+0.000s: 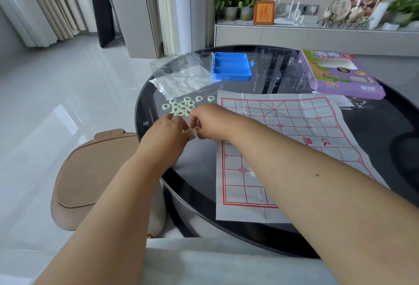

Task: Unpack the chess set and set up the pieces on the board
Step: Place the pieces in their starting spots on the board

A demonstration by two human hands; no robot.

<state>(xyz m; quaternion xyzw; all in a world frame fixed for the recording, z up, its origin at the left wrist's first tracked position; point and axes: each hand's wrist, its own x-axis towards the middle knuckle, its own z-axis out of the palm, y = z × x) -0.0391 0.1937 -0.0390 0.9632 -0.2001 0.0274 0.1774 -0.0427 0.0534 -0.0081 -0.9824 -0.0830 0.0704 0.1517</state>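
While both my hands, left [169,129] and right [205,123], pinch a small bag of red-marked pieces [191,131], the red-lined paper board [294,139] lies just to my right. My right grip is nearer it.

One board [292,139], one blue tray [231,67], one purple box [344,76].

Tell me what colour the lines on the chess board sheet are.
Red, on the pale board sheet, seen in the head view.

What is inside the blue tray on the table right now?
The blue tray shows bare long compartments with no pieces in them. Its near wall hides a strip of the nearest compartment's floor. The pieces lie loose on the table.
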